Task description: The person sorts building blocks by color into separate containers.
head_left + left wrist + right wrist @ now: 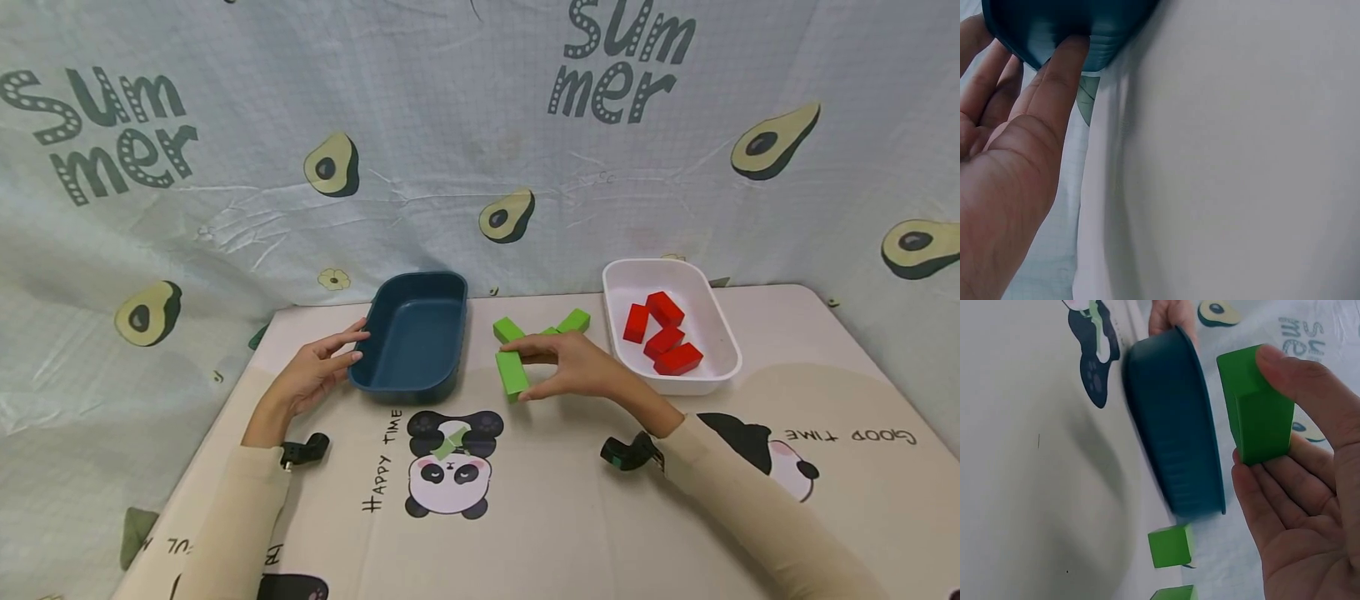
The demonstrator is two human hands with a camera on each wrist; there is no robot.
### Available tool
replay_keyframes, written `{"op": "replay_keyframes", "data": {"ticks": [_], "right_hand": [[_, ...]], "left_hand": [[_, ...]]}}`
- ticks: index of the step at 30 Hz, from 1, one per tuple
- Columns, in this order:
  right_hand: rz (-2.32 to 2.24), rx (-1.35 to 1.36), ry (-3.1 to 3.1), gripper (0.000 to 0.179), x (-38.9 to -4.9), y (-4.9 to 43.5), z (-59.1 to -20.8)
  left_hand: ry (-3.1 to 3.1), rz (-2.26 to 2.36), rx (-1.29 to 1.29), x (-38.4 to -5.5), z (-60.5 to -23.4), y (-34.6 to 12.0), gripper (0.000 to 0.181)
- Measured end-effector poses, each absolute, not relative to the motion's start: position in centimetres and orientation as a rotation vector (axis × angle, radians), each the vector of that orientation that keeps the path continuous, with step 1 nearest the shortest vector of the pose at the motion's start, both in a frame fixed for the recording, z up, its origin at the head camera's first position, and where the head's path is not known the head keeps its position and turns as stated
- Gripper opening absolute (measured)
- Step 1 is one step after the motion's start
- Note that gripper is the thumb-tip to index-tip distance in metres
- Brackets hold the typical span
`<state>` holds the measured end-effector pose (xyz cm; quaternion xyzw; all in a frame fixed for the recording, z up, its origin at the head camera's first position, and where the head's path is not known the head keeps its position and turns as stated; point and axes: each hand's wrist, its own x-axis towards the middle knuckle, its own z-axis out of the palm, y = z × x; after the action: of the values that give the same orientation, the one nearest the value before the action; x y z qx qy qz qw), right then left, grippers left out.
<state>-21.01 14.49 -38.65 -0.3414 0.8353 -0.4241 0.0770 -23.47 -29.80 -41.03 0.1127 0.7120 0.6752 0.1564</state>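
My right hand pinches a green block between thumb and fingers, above the table just right of a dark blue bin. The right wrist view shows that block with the thumb on one end and fingertips at the other. At the bin's left side, my left hand touches the rim and outer wall with fairly straight fingers. In the left wrist view, a finger of this hand lies against the bin's wall. Beyond my right hand lie more green blocks, partly hidden by it.
On the right stands a white bin holding several red blocks. The pale table cover carries printed pandas and lettering. A curtain with avocado prints hangs behind the table.
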Motion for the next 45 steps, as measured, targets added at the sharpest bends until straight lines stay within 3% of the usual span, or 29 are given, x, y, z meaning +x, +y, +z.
{"op": "replay_keyframes", "data": {"ticks": [45], "right_hand": [[-1.269, -1.203, 2.365, 0.065, -21.7, 12.3, -37.5]], "left_hand": [[2.12, 1.888, 0.336, -23.4, -40.8, -29.5, 0.055]]}}
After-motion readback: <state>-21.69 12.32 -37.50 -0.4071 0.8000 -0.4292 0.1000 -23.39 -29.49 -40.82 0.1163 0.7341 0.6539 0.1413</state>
